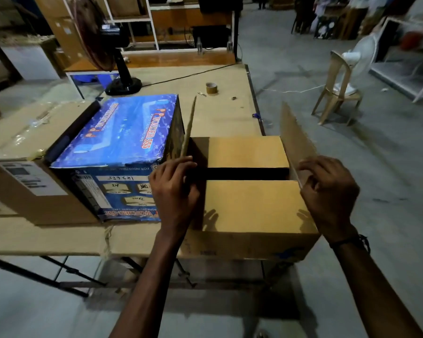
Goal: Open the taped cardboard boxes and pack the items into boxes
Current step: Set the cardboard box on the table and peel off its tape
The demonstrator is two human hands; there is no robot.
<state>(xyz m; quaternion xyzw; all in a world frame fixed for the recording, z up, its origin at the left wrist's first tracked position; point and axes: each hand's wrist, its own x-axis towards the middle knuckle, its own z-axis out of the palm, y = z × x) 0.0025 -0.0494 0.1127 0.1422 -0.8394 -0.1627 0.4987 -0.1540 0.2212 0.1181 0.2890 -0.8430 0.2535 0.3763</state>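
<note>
From the head view, a brown box [249, 211] sits at the near right corner of the tabletop [225, 111], its near edge overhanging a little. Its two long flaps are folded down flat, with a dark gap between them, while the two side flaps stand up: the left flap [189, 128] nearly upright and seen edge-on, the right flap [296, 132] leaning outward. The left hand [175, 189] grips the near end of the left flap, thumb on top and fingers curled around its edge. The right hand [327, 191] holds the near edge of the right flap, fingers curled over it; whether the thumb pinches from behind cannot be told. A dark band [349, 241] circles the right wrist. Just to the left of the brown box, touching or nearly touching it, stands a blue box [122, 142] printed with "WONDER 555", its top closed. Farther left lies a large carton [22, 147] with shiny clear tape across its top and a white label on its near side, pressed against the blue box. At the far side of the tabletop are a tape roll [211, 88], a small scrap beside it, and the black base of a fan [123, 86] with its cord trailing right. On the floor to the right stands a plastic chair [337, 91].
</note>
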